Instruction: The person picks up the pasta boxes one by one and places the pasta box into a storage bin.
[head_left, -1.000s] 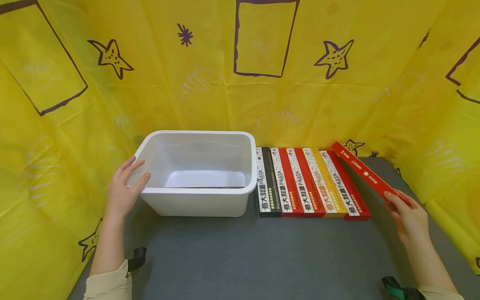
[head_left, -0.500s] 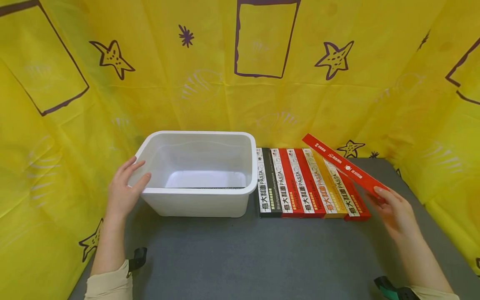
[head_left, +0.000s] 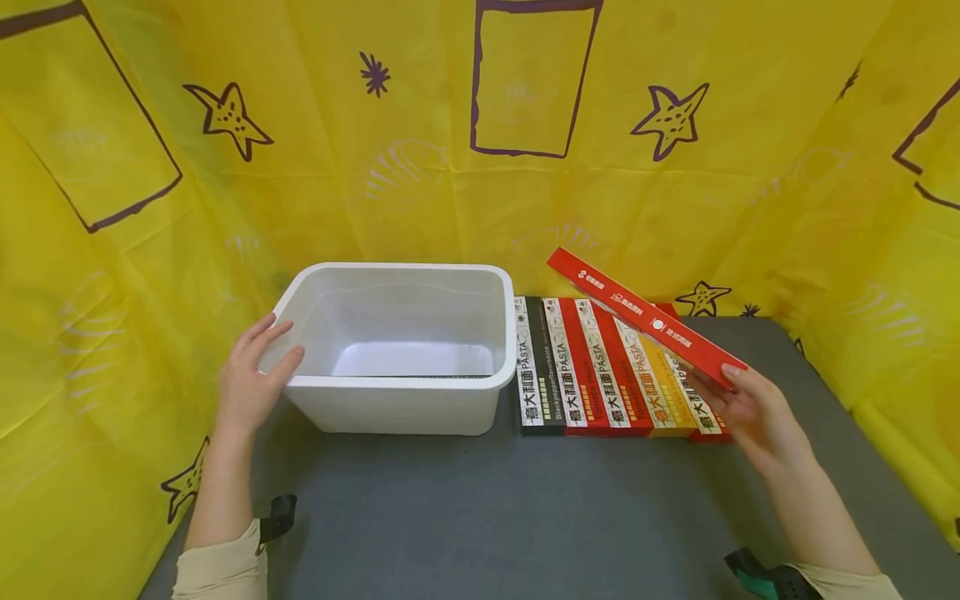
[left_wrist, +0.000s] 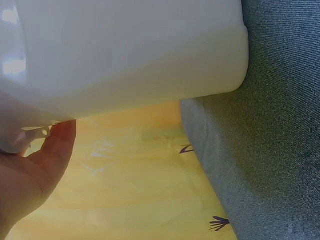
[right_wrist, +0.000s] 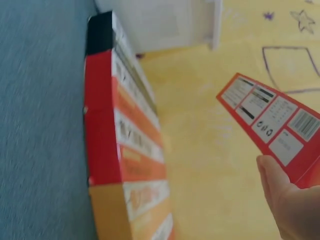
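My right hand [head_left: 759, 417] grips one end of a long red pasta box [head_left: 637, 315]. The box is lifted and slants up to the left above a row of pasta boxes; its label side with a barcode [right_wrist: 302, 122] shows in the right wrist view. At the left, my left hand [head_left: 253, 385] holds the rim of a white plastic bin [head_left: 397, 406]. In the left wrist view, fingers [left_wrist: 62, 145] wrap the rim. A dark box edge [head_left: 420, 376] shows low inside the bin, mostly hidden by its front wall.
Right of the bin lie a black pasta box [head_left: 542, 367], red ones [head_left: 576, 367], and a yellow one [head_left: 660, 392], side by side on the grey tabletop [head_left: 480, 508]. A yellow patterned cloth [head_left: 420, 208] stands behind and at both sides.
My right hand has carried the red pasta box leftward, from the right of the row to above it, its far end nearing the bin. The left hand has stayed on the rim.
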